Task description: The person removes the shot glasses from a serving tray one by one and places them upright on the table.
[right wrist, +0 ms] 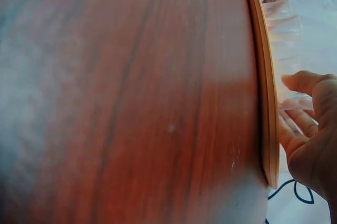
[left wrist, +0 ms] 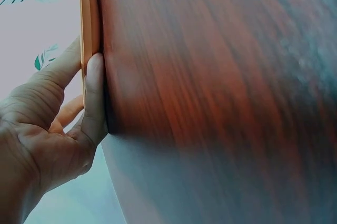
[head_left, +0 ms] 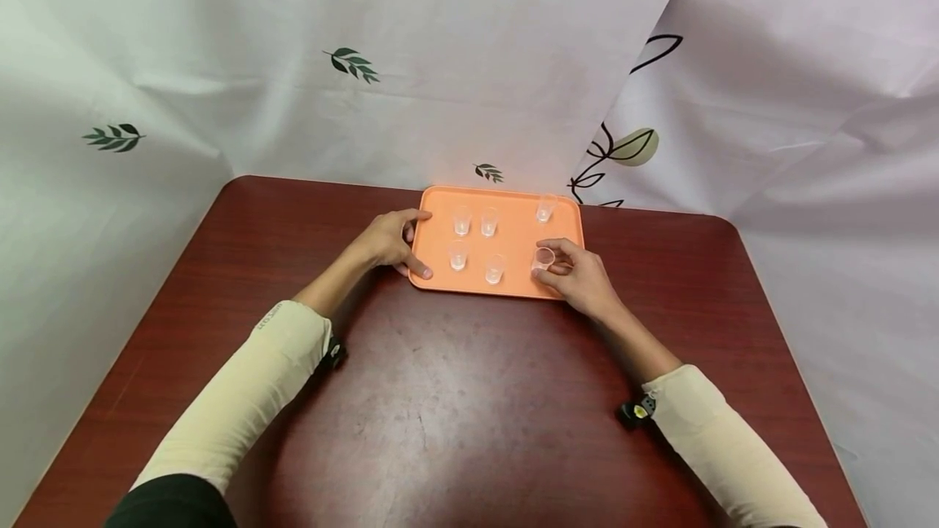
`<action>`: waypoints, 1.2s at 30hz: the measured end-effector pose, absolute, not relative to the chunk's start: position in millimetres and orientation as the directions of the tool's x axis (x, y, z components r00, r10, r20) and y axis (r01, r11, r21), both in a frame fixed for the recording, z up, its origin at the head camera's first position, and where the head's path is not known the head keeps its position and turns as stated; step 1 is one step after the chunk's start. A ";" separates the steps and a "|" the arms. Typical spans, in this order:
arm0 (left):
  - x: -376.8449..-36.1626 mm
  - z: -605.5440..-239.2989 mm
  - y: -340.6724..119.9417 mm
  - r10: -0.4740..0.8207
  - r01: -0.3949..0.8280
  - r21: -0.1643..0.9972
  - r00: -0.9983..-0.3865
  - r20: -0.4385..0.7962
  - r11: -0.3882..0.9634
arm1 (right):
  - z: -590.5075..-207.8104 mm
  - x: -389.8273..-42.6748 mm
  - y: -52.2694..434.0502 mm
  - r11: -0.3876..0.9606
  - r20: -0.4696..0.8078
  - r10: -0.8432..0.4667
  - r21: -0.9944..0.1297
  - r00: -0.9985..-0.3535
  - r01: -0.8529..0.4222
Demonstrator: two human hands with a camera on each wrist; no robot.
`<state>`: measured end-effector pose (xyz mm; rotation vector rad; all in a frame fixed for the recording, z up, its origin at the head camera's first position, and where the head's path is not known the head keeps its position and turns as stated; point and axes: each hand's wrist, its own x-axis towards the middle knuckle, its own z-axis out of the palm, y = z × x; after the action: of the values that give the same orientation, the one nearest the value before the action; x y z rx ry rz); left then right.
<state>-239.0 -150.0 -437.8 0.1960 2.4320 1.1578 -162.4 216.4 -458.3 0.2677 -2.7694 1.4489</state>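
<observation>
An orange tray (head_left: 513, 288) lies at the table's far edge with several small clear plastic cups on it. My left hand (head_left: 389, 241) grips the tray's left end, thumb on the front corner and a finger over the rim farther back. Seen from the left wrist, the left hand (left wrist: 58, 113) is around the tray's edge (left wrist: 89, 19). At the tray's front right, my right hand (head_left: 579, 274) holds one clear cup (head_left: 544, 259) between thumb and fingers. In the right wrist view the right hand (right wrist: 310, 124) partly hides that cup.
Two cups, a left one (head_left: 462, 221) and a right one (head_left: 489, 222), stand at the back; two more, one (head_left: 458, 256) and another (head_left: 495, 270), are in front. A lone cup (head_left: 545, 209) is at the back right. White patterned cloth (head_left: 440, 104) hangs behind the dark red table (head_left: 440, 398).
</observation>
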 end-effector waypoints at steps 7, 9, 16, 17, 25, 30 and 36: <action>-238.9 -437.7 -150.6 0.303 -0.064 0.769 -0.895 -0.326 0.636 | -456.7 -162.4 217.3 0.566 0.079 -0.136 -0.812 -0.988 -0.143; -239.1 -437.0 -150.7 0.301 -0.064 0.765 -0.896 -0.327 0.641 | -455.8 -162.6 218.7 0.568 0.072 -0.138 -0.812 -0.988 -0.139; -240.5 -436.5 -149.4 0.300 -0.069 0.756 -0.891 -0.340 0.650 | -453.6 -163.5 224.9 0.570 0.083 -0.144 -0.807 -0.986 -0.151; -240.6 -436.5 -149.3 0.299 -0.071 0.756 -0.891 -0.341 0.651 | -453.8 -163.7 226.0 0.571 0.087 -0.144 -0.807 -0.986 -0.155; -239.8 -436.1 -147.8 0.293 -0.079 0.744 -0.888 -0.355 0.664 | -455.7 -165.3 237.4 0.594 0.108 -0.118 -0.789 -0.987 -0.157; -239.5 -433.0 -145.7 0.302 -0.071 0.730 -0.880 -0.368 0.680 | -456.6 -165.9 243.3 0.596 0.106 -0.101 -0.790 -0.989 -0.145; -250.8 -441.0 -146.0 0.335 -0.031 0.696 -0.860 -0.384 0.718 | -455.3 -166.5 248.5 0.555 0.107 -0.094 -0.820 -0.990 -0.141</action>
<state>-250.8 -146.0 -441.0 0.2324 2.4295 0.9962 -166.5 248.5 -455.3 0.2060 -2.7248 1.4440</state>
